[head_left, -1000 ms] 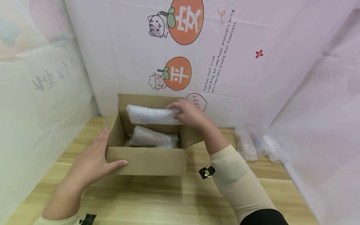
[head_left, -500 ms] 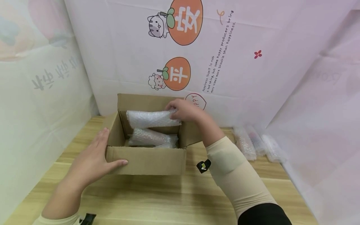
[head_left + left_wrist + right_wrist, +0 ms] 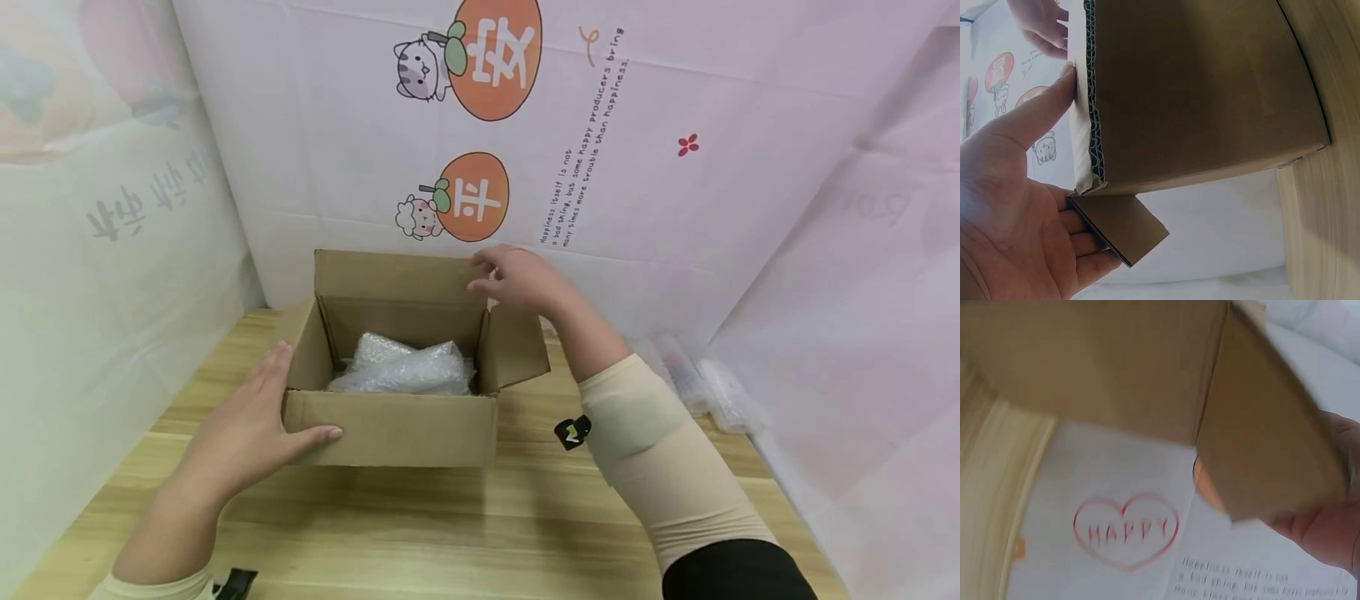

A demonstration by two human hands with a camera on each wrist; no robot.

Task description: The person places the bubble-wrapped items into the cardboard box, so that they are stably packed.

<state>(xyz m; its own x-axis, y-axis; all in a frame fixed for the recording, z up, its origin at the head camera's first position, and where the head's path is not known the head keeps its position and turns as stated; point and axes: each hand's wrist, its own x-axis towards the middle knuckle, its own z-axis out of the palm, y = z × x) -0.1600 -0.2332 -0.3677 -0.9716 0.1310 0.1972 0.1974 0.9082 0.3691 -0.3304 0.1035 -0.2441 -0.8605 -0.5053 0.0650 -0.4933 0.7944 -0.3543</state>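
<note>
An opened cardboard box [image 3: 390, 429] stands on the wooden table, its flaps folded outward. My left hand [image 3: 238, 433] holds its near left corner, thumb against the front and fingers at the left flap. In the left wrist view the fingers of my left hand [image 3: 1029, 206] lie behind a small flap [image 3: 1124, 228]. Two bubble-wrapped bundles lie crosswise inside the box; the upper bundle [image 3: 408, 371] partly covers the lower bundle [image 3: 375, 346]. My right hand [image 3: 517, 279], fingers loosely bent and holding nothing, is over the box's back right corner, by the right flap [image 3: 517, 343].
Several bubble-wrapped packages [image 3: 723, 396] lie at the table's right edge, partly behind the right forearm. A printed white sheet [image 3: 637, 167] hangs right behind the box, with more white sheets at both sides. Bare wood [image 3: 390, 533] lies in front of the box.
The bubble-wrapped bundle my right hand held over the box now lies inside, on the other one. My right hand has let go and moved up and right. The left hand stays put.
</note>
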